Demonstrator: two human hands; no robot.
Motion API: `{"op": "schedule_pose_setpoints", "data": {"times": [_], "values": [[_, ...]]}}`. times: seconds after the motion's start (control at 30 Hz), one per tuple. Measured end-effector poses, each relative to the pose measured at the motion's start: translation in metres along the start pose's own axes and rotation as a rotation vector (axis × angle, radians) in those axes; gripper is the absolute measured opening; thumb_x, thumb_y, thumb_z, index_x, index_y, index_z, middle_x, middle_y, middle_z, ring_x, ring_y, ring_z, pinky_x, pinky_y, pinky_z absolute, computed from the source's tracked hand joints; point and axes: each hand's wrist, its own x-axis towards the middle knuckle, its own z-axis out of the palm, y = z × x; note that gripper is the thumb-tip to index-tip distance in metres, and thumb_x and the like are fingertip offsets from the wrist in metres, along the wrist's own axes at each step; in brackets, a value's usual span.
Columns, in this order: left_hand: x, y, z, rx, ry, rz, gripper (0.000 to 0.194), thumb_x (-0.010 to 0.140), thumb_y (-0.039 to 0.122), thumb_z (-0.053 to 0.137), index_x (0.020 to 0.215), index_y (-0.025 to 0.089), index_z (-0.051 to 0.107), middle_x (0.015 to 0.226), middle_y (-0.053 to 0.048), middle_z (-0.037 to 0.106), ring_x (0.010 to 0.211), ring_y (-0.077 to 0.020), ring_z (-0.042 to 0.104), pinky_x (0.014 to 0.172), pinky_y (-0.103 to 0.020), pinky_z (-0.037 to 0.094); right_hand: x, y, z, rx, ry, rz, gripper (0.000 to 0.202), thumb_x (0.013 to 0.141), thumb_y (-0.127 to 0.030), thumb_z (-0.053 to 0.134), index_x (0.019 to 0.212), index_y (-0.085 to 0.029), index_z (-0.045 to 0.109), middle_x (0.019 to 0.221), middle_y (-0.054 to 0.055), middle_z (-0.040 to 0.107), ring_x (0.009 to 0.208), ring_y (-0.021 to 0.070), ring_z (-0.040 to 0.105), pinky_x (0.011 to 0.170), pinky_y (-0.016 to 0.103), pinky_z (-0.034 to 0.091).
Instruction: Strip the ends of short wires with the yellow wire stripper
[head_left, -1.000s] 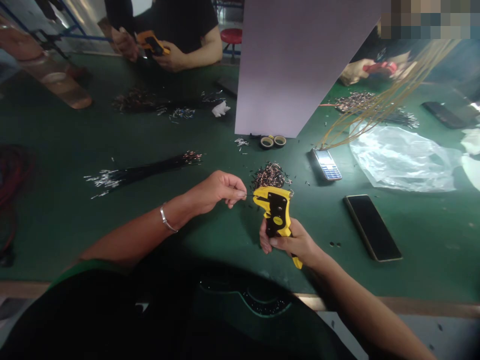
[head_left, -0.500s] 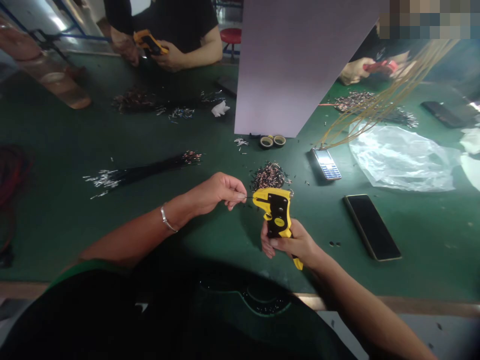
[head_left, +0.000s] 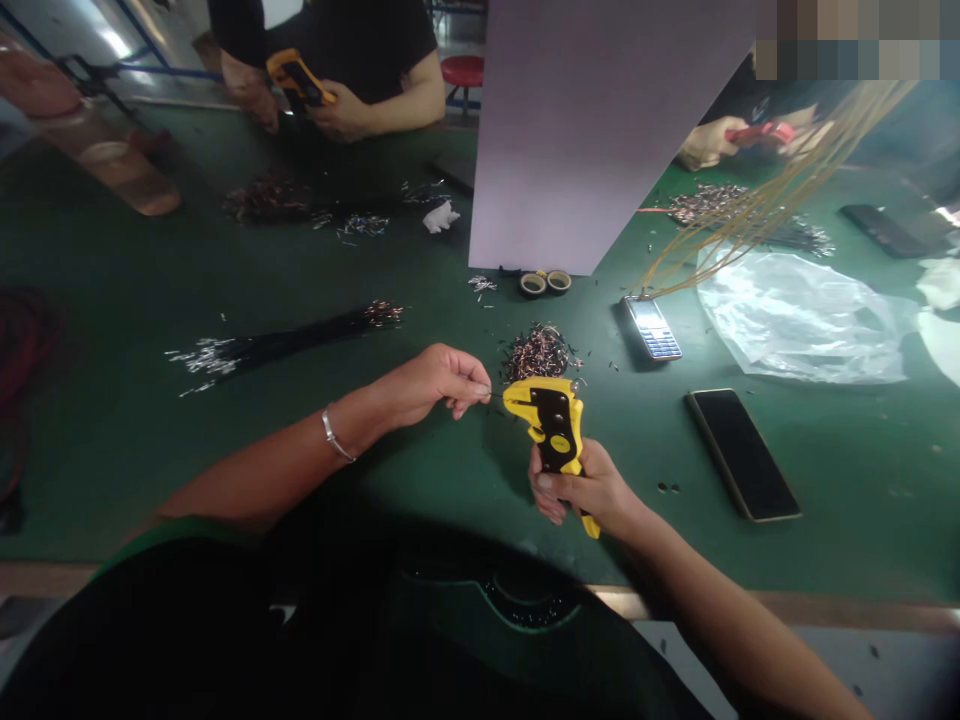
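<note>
Yellow-and-black wire stripper [head_left: 553, 425] sits in our right hand [head_left: 579, 485], just right of the middle of the scene, above the green surface [head_left: 442, 480], its nose pointing left. Our right fingers are wrapped around its handle. With our left hand [head_left: 452, 382] we pinch a thin dark wire [head_left: 496, 396] between thumb and fingers, and it reaches across the small gap to the nose of the tool; we cannot tell whether the nose is clamped on it. We wear a silver bracelet [head_left: 328, 432] on the left wrist.

Just beyond the tool we see a heap of small copper and black pieces [head_left: 537, 350]. To the left, a bundle of black wires [head_left: 300, 333] lies with silvery ends on the left and coppery ends on the right. To our right rest a large dark phone [head_left: 742, 455] and, farther off, a small keypad device [head_left: 654, 330], with a clear plastic bag [head_left: 806, 320] beyond it on the right. Two tape rolls [head_left: 533, 295] stand by the foot of a pale panel [head_left: 585, 130]. On the far left side, a co-worker's hand [head_left: 346, 110] holds an orange-and-black tool [head_left: 298, 80].
</note>
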Motion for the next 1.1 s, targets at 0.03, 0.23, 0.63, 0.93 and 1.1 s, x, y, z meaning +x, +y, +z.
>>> {"op": "schedule_pose_setpoints", "data": {"times": [0.03, 0.23, 0.63, 0.93, 1.1], "values": [[0.0, 0.0, 0.0, 0.002, 0.005, 0.0, 0.006, 0.067, 0.02, 0.071, 0.066, 0.014, 0.07, 0.059, -0.001, 0.062, 0.046, -0.0054, 0.047, 0.047, -0.02, 0.037, 0.0, -0.001, 0.0, -0.005, 0.002, -0.001, 0.021, 0.078, -0.027, 0.075, 0.081, -0.017, 0.057, 0.049, -0.006, 0.053, 0.038, 0.0093, 0.048, 0.039, 0.025, 0.044], [-0.003, 0.003, 0.003, -0.002, 0.038, 0.021, 0.007, 0.067, 0.019, 0.07, 0.065, 0.013, 0.069, 0.057, 0.0, 0.06, 0.045, -0.0052, 0.046, 0.047, -0.02, 0.038, 0.0, 0.001, 0.0, 0.027, 0.013, -0.019, 0.02, 0.078, -0.026, 0.075, 0.083, -0.017, 0.058, 0.05, -0.006, 0.054, 0.038, 0.0095, 0.048, 0.039, 0.025, 0.044], [-0.004, 0.006, 0.005, 0.006, 0.068, 0.04, 0.007, 0.066, 0.019, 0.07, 0.066, 0.013, 0.068, 0.059, 0.0, 0.061, 0.046, -0.0053, 0.047, 0.047, -0.021, 0.033, 0.008, -0.004, -0.001, 0.015, -0.073, -0.078, 0.03, 0.07, -0.034, 0.08, 0.09, -0.017, 0.064, 0.074, 0.003, 0.062, 0.064, 0.0187, 0.059, 0.063, 0.038, 0.051], [-0.008, 0.008, 0.005, 0.005, 0.131, 0.102, 0.008, 0.067, 0.02, 0.071, 0.068, 0.013, 0.068, 0.056, 0.002, 0.059, 0.047, -0.0057, 0.049, 0.048, -0.021, 0.035, 0.007, -0.021, -0.013, -0.252, 0.335, -0.133, 0.034, 0.074, -0.032, 0.072, 0.102, -0.018, 0.059, 0.083, 0.003, 0.064, 0.067, 0.0184, 0.059, 0.067, 0.036, 0.048], [-0.011, 0.009, 0.008, 0.092, 0.186, 0.179, 0.01, 0.071, 0.023, 0.071, 0.071, 0.013, 0.069, 0.054, 0.001, 0.059, 0.048, -0.0067, 0.05, 0.05, -0.021, 0.038, 0.004, -0.029, -0.008, -0.635, 0.421, -0.127, 0.026, 0.077, -0.036, 0.066, 0.096, -0.02, 0.057, 0.083, 0.003, 0.062, 0.068, 0.0177, 0.055, 0.064, 0.033, 0.045]]}}
